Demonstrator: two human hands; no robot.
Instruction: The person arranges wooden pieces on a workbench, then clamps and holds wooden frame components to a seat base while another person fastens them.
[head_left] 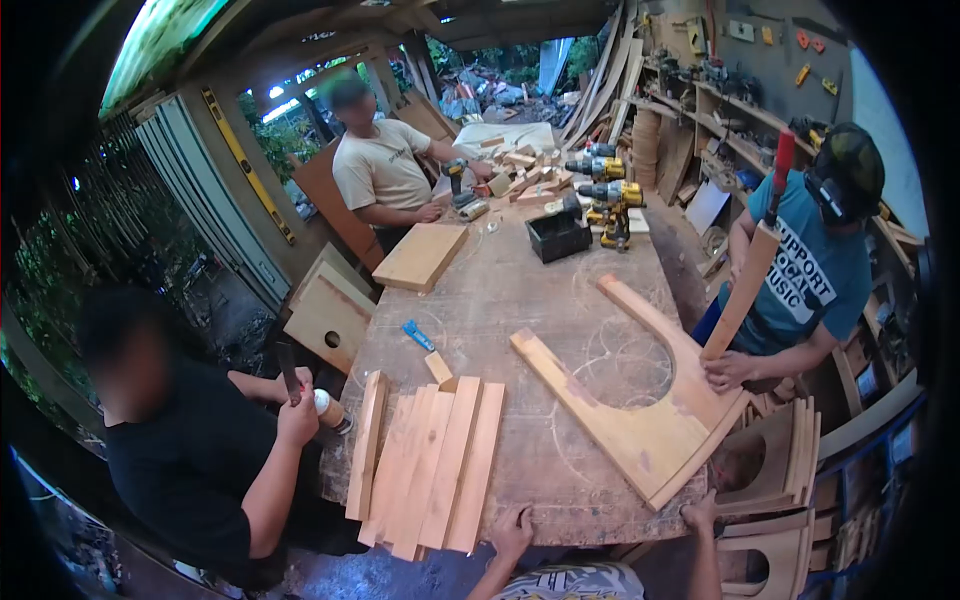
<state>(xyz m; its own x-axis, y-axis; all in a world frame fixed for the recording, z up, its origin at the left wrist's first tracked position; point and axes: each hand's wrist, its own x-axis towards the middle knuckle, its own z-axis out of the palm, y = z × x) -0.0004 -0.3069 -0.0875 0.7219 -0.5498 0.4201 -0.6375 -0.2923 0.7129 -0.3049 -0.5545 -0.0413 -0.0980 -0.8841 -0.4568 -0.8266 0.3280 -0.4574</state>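
Head view: here's the left hand (512,530), curled closed at the near edge of the worktable (490,330), just beside the wooden strips (440,460), whose long axes run away from the wearer, far ends leaning slightly right. And the right hand (700,512) is at the near right corner; can't tell whether it's gripping. Close by lies the cut-out wooden panel (640,430), flat, its two arms pointing away and leftward, a co-worker's hand (728,370) against its right side.
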